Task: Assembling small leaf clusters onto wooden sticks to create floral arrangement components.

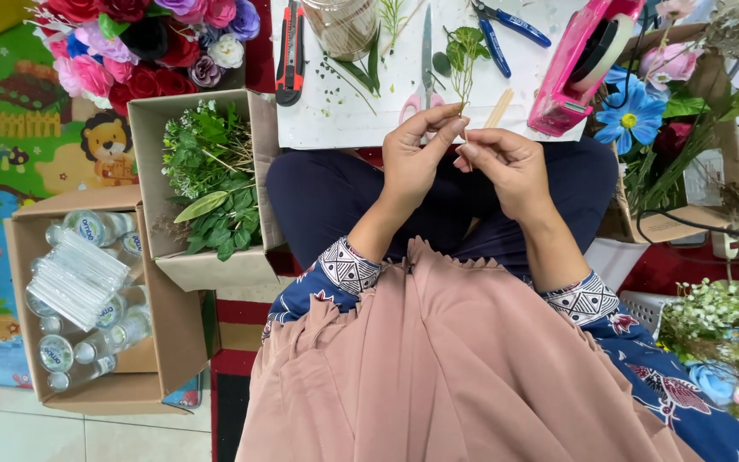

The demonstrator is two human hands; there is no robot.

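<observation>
Bottle box (23, 299): open cardboard carton on the floor at far left, packed with small water bottles and a bundle of clear straws; set aside, out of the working zone.
Foliage box (258, 171): open carton of green sprigs, just beside the person's left knee, within easy reach as stock.
Artificial roses (138, 43): red, pink and purple heads massed above the foliage box.
Left hand (412, 158): fingers curled, thumb and forefinger pinched on the green sprig (465, 51) at its lower stem, keeping it upright over the lap.
Right hand (511, 162): closed in a fingertip pinch touching the same stem; it appears to hold a thin stick against it, though the detail is too small to confirm.
White tabletop (369, 111): carries cutter, pink-handled scissors (425, 60), blue pliers and wooden sticks, all near the hands.
Pink tape dispenser (575, 73): at the tabletop's right edge, beside a blue flower.
</observation>
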